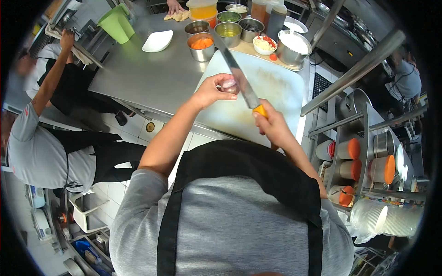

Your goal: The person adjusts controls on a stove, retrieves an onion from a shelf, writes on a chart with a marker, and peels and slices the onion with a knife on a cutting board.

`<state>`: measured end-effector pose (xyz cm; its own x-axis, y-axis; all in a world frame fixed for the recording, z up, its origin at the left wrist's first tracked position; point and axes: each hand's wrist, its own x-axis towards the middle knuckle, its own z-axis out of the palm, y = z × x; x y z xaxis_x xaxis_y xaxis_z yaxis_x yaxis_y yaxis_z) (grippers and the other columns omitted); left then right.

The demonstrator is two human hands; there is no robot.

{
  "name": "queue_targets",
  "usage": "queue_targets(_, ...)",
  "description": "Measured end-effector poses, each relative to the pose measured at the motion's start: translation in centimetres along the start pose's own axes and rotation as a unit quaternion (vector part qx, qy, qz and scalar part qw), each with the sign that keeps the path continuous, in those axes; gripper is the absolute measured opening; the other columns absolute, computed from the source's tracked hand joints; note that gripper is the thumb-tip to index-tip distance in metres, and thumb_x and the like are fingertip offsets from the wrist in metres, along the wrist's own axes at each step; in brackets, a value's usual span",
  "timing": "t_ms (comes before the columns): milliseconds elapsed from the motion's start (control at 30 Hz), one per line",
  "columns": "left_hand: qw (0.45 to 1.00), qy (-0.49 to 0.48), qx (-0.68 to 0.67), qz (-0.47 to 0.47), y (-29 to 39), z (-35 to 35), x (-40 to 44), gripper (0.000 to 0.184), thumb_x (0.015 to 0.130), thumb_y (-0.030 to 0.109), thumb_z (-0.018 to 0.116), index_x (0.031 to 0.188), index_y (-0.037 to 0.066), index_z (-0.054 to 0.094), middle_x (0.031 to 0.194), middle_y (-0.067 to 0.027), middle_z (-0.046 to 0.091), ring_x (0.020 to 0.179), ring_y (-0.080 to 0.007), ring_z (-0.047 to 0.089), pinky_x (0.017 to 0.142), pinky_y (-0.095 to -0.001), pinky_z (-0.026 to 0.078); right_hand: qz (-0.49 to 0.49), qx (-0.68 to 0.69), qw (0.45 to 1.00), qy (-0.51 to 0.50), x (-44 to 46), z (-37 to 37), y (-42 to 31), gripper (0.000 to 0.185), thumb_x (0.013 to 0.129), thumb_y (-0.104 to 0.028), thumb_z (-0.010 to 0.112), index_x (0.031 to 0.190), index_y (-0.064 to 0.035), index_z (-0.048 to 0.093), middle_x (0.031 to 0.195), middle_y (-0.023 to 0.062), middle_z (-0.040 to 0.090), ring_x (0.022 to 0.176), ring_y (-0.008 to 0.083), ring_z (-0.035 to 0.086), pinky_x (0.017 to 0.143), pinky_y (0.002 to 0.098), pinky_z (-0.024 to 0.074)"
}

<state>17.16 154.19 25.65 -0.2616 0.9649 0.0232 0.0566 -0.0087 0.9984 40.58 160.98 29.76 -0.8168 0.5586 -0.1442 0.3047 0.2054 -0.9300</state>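
Observation:
My left hand (213, 91) pinches a small red onion (229, 85) between thumb and fingers, above the near left part of a white cutting board (276, 99). My right hand (272, 124) is wrapped round the yellow handle of a large kitchen knife (237, 71). Its long blade points up and away to the left, passing just right of the onion; whether they touch I cannot tell. Faint brownish stains mark the board. Beyond its far edge stands a white bowl of shredded food with red pieces (264, 44), with a small red piece (273, 57) beside it.
Metal containers hold orange pieces (201, 44), yellow-green liquid (228, 31) and white cream (294, 43). A white dish (157, 41) and green bin (116, 24) are at left. A metal post (354, 71) slants on the right. Co-workers (50, 152) stand at left; another person's hand (174, 6) is at the far side.

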Motion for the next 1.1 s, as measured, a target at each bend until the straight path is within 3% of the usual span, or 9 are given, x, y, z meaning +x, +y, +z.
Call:
queue_targets(67, 0.998, 0.041, 0.04, 0.037, 0.1, 0.4, -0.5, 0.057, 0.061, 0.011, 0.083, 0.111, 0.004, 0.057, 0.098, -0.0025, 0.061, 0.091, -0.0129, 0.058, 0.083, -0.0275, 0.048, -0.04, 0.013, 0.998, 0.043, -0.6, -0.4, -0.5, 0.043, 0.092, -0.021, 0.049, 0.133, -0.0108, 0.042, 0.068, 0.0016, 0.049, 0.058, 0.0073, 0.046, 0.054, 0.0268, 0.0414)
queue_targets(167, 0.982, 0.105, 0.134, 0.083, -0.2, 1.3, -1.0, 0.059, 0.059, 0.015, 0.085, 0.11, 0.004, 0.058, 0.097, -0.0056, 0.062, 0.088, -0.0158, 0.06, 0.081, -0.0281, 0.048, -0.134, -0.025, 0.987, 0.081, 0.3, 0.1, -0.1, 0.05, 0.092, -0.026, 0.048, 0.14, -0.0181, 0.036, 0.067, 0.0056, 0.051, 0.057, 0.0128, 0.048, 0.057, 0.029, 0.0426)
queue_targets(267, 0.957, 0.15, 0.217, 0.123, 0.4, 2.6, -1.3, 0.06, 0.056, 0.015, 0.084, 0.108, 0.002, 0.058, 0.097, -0.0095, 0.062, 0.086, -0.0192, 0.061, 0.078, -0.0288, 0.049, -0.061, -0.183, 0.979, 0.061, 0.8, 1.0, -0.3, 0.054, 0.092, -0.034, 0.048, 0.141, -0.0201, 0.032, 0.066, 0.0107, 0.054, 0.058, 0.0214, 0.052, 0.06, 0.033, 0.0435)
queue_targets(400, 0.934, 0.185, 0.247, 0.177, 0.3, 3.7, -1.7, 0.056, 0.055, 0.01, 0.08, 0.106, 0.002, 0.059, 0.096, -0.0104, 0.062, 0.08, -0.0207, 0.062, 0.075, -0.0295, 0.05, -0.1, -0.171, 0.978, 0.063, 1.3, 2.8, 0.4, 0.057, 0.091, -0.04, 0.046, 0.143, -0.0233, 0.027, 0.066, 0.0144, 0.056, 0.06, 0.0328, 0.055, 0.061, 0.038, 0.0432)
queue_targets(800, 0.934, 0.215, 0.252, 0.132, 0.3, 4.3, -2.2, 0.056, 0.056, 0.006, 0.079, 0.107, 0.002, 0.057, 0.093, -0.0083, 0.06, 0.068, -0.0147, 0.06, 0.064, -0.0279, 0.051, -0.084, -0.153, 0.984, 0.044, 2.0, 2.9, 0.3, 0.055, 0.092, -0.038, 0.045, 0.142, -0.0226, 0.028, 0.065, 0.0112, 0.053, 0.057, 0.0285, 0.053, 0.06, 0.0362, 0.0422)
queue_targets(900, 0.944, 0.212, 0.235, 0.088, 0.2, 4.2, -2.2, 0.056, 0.055, 0.008, 0.081, 0.105, 0.002, 0.057, 0.096, -0.0091, 0.059, 0.071, -0.0165, 0.061, 0.066, -0.0292, 0.052, -0.115, -0.1, 0.987, 0.041, 2.9, 3.2, 1.8, 0.057, 0.093, -0.039, 0.044, 0.144, -0.021, 0.026, 0.063, 0.0084, 0.05, 0.053, 0.0223, 0.049, 0.055, 0.0317, 0.0389)
queue_targets(1000, 0.937, 0.214, 0.259, 0.09, -0.5, 3.9, -2.1, 0.057, 0.057, 0.014, 0.084, 0.106, 0.002, 0.057, 0.098, -0.0077, 0.059, 0.083, -0.0173, 0.061, 0.072, -0.0288, 0.051, -0.027, 0.143, 0.988, -0.049, 3.5, 2.7, 2.1, 0.052, 0.094, -0.043, 0.042, 0.136, -0.0132, 0.038, 0.061, 0.0044, 0.047, 0.05, 0.0147, 0.043, 0.05, 0.0266, 0.0352)
queue_targets(1100, 0.936, 0.207, 0.268, 0.097, -0.9, 3.7, -2.3, 0.059, 0.057, 0.018, 0.086, 0.106, 0.002, 0.057, 0.1, -0.0079, 0.059, 0.087, -0.0173, 0.06, 0.075, -0.0287, 0.051, 0.067, 0.237, 0.967, -0.061, 3.9, 1.8, 2.4, 0.045, 0.094, -0.048, 0.038, 0.11, -0.0077, 0.049, 0.059, 0.0012, 0.043, 0.05, 0.0102, 0.039, 0.048, 0.0229, 0.0326)
